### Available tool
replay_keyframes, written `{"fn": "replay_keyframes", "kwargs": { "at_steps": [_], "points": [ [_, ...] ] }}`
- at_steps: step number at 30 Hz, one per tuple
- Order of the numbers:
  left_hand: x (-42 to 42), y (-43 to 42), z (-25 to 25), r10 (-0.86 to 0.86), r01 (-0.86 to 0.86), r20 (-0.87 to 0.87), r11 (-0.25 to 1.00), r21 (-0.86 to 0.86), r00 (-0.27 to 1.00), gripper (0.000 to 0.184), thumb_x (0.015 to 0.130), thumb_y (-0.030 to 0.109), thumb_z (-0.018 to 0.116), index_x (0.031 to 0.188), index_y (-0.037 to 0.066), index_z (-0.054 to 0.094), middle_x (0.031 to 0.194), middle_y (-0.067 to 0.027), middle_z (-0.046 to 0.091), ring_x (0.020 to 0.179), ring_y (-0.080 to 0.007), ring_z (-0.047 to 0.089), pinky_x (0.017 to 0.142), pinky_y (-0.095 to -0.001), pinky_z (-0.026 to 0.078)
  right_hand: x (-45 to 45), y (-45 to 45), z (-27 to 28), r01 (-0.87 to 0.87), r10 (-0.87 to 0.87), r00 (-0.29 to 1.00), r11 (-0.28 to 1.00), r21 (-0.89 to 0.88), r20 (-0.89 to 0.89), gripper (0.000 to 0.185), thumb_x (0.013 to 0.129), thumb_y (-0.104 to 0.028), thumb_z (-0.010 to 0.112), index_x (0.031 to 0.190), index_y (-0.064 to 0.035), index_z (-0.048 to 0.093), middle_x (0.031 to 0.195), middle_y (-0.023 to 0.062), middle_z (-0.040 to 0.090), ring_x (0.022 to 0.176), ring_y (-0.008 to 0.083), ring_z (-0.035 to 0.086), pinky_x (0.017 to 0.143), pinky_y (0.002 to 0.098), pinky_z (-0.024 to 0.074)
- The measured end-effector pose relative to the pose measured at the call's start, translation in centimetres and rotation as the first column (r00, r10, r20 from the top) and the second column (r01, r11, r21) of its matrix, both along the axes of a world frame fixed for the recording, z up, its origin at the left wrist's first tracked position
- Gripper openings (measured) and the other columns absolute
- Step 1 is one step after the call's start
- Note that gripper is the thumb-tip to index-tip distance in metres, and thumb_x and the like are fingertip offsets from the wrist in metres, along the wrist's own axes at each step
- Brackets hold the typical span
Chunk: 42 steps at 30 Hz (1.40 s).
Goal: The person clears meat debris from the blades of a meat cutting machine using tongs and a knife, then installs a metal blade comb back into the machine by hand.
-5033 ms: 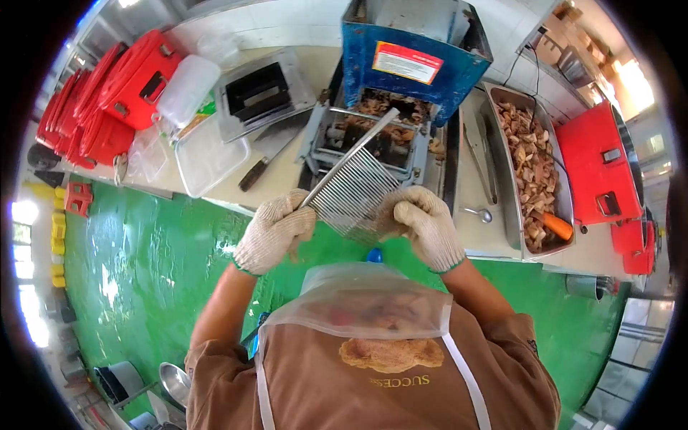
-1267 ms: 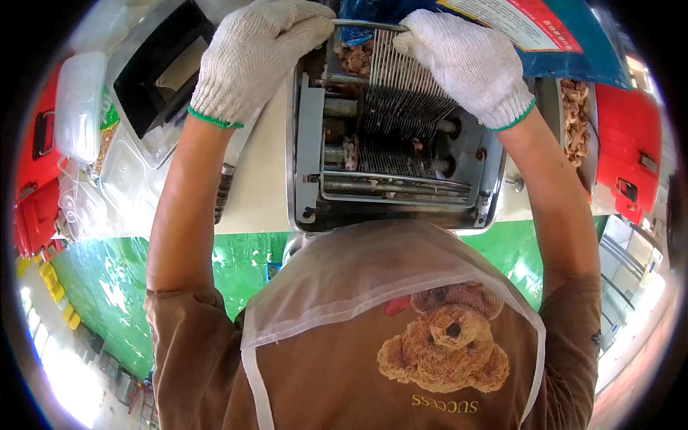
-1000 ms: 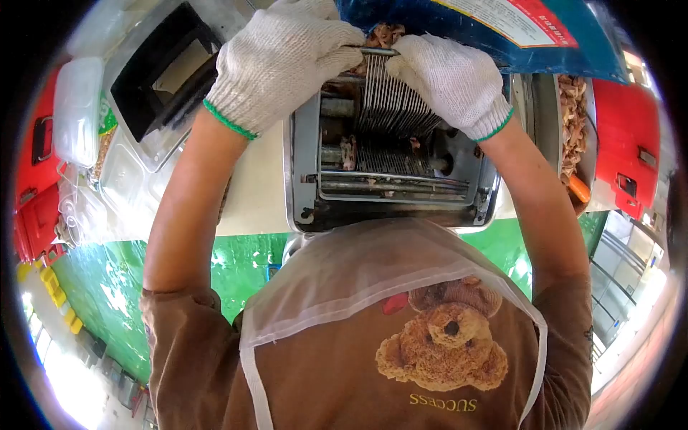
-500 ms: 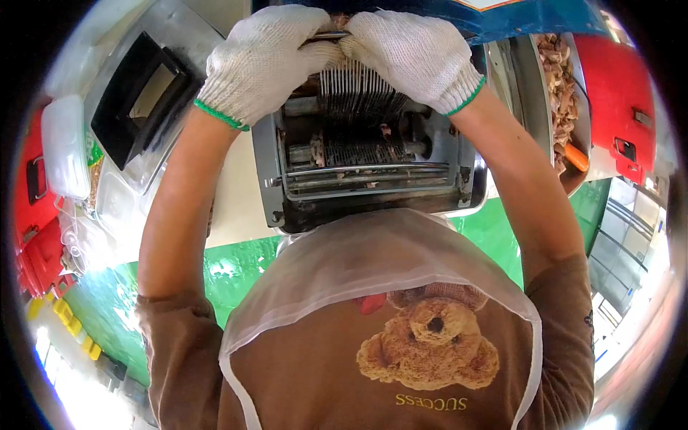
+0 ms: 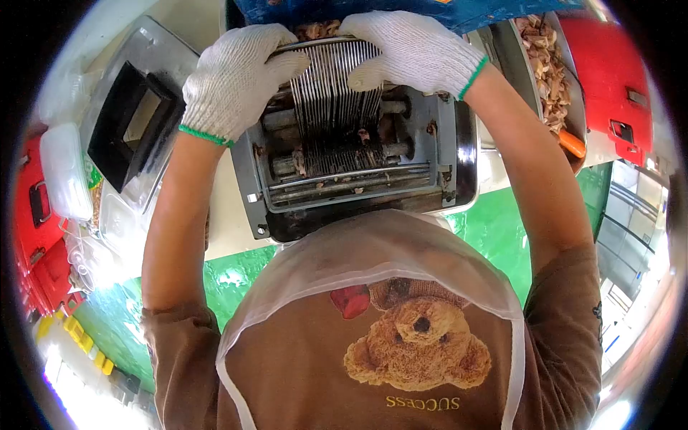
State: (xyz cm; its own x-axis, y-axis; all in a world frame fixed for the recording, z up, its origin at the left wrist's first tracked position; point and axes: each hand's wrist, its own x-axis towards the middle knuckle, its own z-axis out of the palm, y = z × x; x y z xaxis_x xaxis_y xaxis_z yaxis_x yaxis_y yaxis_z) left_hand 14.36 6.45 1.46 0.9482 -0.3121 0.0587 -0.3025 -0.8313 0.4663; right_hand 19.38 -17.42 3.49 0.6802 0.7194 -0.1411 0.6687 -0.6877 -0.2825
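Note:
My left hand (image 5: 240,75), in a white knit glove with a green cuff, grips the left end of a metal comb-like rack (image 5: 337,86). The rack has many thin parallel tines and a top bar. Gloved the same way, my right hand (image 5: 416,54) holds the bar's right end, thumb in front of the tines. Below, the tines run down among the dark rollers of a grey-framed slicing machine (image 5: 444,143). Small scraps of meat cling to the blade set (image 5: 344,154). Behind the bar, meat pieces (image 5: 319,30) show in part.
A metal tray (image 5: 529,68) of cut meat stands at right, with an orange-handled tool (image 5: 571,143) on its near end. Beyond it is a red case (image 5: 605,79). A black rectangular hopper-like frame (image 5: 132,122) and clear plastic containers (image 5: 66,172) lie at left. Blue plastic (image 5: 401,8) borders the back.
My hands have moved apart along the bar, the left one leftward and slightly nearer. More of the rack's tines show between them. The whole view has shifted a little.

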Motion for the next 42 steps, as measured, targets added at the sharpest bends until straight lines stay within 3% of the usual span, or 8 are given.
{"fn": "replay_keyframes", "kwargs": {
  "at_steps": [4, 10, 14, 17, 23, 29, 35, 42],
  "points": [
    [-0.8, -0.3, 1.2, -0.036, 0.033, 0.066, 0.999, 0.035, 0.997, 0.049, 0.080, 0.037, 0.076, 0.114, 0.003, 0.065, 0.093, -0.0176, 0.065, 0.086, -0.0313, 0.065, 0.077, -0.0397, 0.051, -0.5, 0.4, 0.8, 0.102, -0.104, 0.990, 0.994, -0.024, -0.099, 0.064, 0.076, -0.044, 0.077, 0.125, -0.0059, 0.060, 0.108, 0.0189, 0.067, 0.101, 0.0366, 0.065, 0.087, 0.0441, 0.0521],
    [-0.9, -0.4, 1.5, -0.073, 0.064, 0.074, 0.991, 0.120, 0.995, 0.060, 0.071, 0.036, 0.084, 0.117, 0.003, 0.063, 0.094, -0.0158, 0.064, 0.085, -0.0309, 0.065, 0.077, -0.0383, 0.053, -1.0, -0.4, 1.1, -0.002, 0.002, 1.000, 1.000, 0.017, -0.016, 0.060, 0.079, -0.042, 0.074, 0.125, -0.0064, 0.061, 0.108, 0.0185, 0.067, 0.098, 0.0356, 0.066, 0.087, 0.0443, 0.0514],
    [-1.2, -0.3, 1.2, -0.096, 0.088, 0.179, 0.995, 0.057, 0.979, 0.056, 0.072, 0.031, 0.084, 0.116, 0.003, 0.063, 0.092, -0.0151, 0.063, 0.083, -0.0309, 0.064, 0.076, -0.0378, 0.053, -2.3, 0.1, 3.5, 0.212, -0.220, 0.967, 0.975, -0.069, -0.131, 0.054, 0.078, -0.038, 0.075, 0.119, -0.0047, 0.063, 0.101, 0.0177, 0.069, 0.096, 0.0347, 0.066, 0.086, 0.0432, 0.0507],
    [-1.4, -0.3, 1.8, -0.091, 0.082, 0.134, 0.994, 0.072, 0.987, 0.054, 0.073, 0.028, 0.084, 0.116, 0.003, 0.063, 0.092, -0.0153, 0.063, 0.084, -0.0297, 0.065, 0.076, -0.0378, 0.053, -1.9, -0.7, 2.2, 0.181, -0.173, 0.978, 0.982, 0.061, -0.118, 0.051, 0.078, -0.038, 0.075, 0.114, -0.0027, 0.066, 0.098, 0.0167, 0.070, 0.093, 0.0334, 0.067, 0.083, 0.0416, 0.0515],
    [-0.6, -0.6, 2.4, 0.028, -0.040, -0.195, 0.998, -0.055, 0.980, 0.045, 0.083, 0.035, 0.076, 0.111, 0.002, 0.065, 0.089, -0.0145, 0.066, 0.082, -0.0252, 0.065, 0.075, -0.0364, 0.051, -0.9, -0.5, 2.0, 0.217, -0.208, 0.948, 0.976, 0.014, -0.241, 0.048, 0.079, -0.036, 0.076, 0.113, -0.0048, 0.067, 0.100, 0.0155, 0.070, 0.094, 0.0307, 0.068, 0.079, 0.0391, 0.0532],
    [-0.2, -0.8, 0.8, 0.111, -0.130, -0.173, 0.986, -0.103, 0.979, 0.041, 0.086, 0.036, 0.071, 0.109, 0.002, 0.067, 0.088, -0.0150, 0.067, 0.080, -0.0254, 0.065, 0.075, -0.0360, 0.050, -0.3, -0.1, 2.9, 0.219, -0.198, 0.959, 0.972, 0.087, -0.203, 0.049, 0.074, -0.042, 0.076, 0.099, 0.0003, 0.072, 0.096, 0.0242, 0.069, 0.094, 0.0377, 0.067, 0.084, 0.0426, 0.0521],
    [-1.2, -0.9, 0.7, -0.030, -0.005, 0.171, 0.980, 0.198, 0.985, 0.061, 0.075, 0.046, 0.079, 0.118, 0.005, 0.065, 0.101, -0.0157, 0.067, 0.092, -0.0314, 0.066, 0.082, -0.0392, 0.053, 0.2, -0.4, 2.5, 0.209, -0.212, 0.957, 0.977, -0.034, -0.198, 0.048, 0.079, -0.043, 0.074, 0.108, -0.0045, 0.069, 0.101, 0.0205, 0.070, 0.097, 0.0377, 0.067, 0.084, 0.0442, 0.0521],
    [-1.7, -1.7, 1.1, 0.022, -0.056, 0.127, 0.962, 0.268, 0.992, 0.072, 0.071, 0.046, 0.081, 0.127, 0.006, 0.060, 0.116, -0.0167, 0.063, 0.110, -0.0356, 0.060, 0.094, -0.0447, 0.050, -1.0, -0.7, 2.4, 0.215, -0.212, 0.958, 0.977, -0.006, -0.193, 0.050, 0.080, -0.048, 0.070, 0.107, -0.0056, 0.069, 0.101, 0.0207, 0.069, 0.097, 0.0368, 0.067, 0.083, 0.0449, 0.0523]
  ]
}}
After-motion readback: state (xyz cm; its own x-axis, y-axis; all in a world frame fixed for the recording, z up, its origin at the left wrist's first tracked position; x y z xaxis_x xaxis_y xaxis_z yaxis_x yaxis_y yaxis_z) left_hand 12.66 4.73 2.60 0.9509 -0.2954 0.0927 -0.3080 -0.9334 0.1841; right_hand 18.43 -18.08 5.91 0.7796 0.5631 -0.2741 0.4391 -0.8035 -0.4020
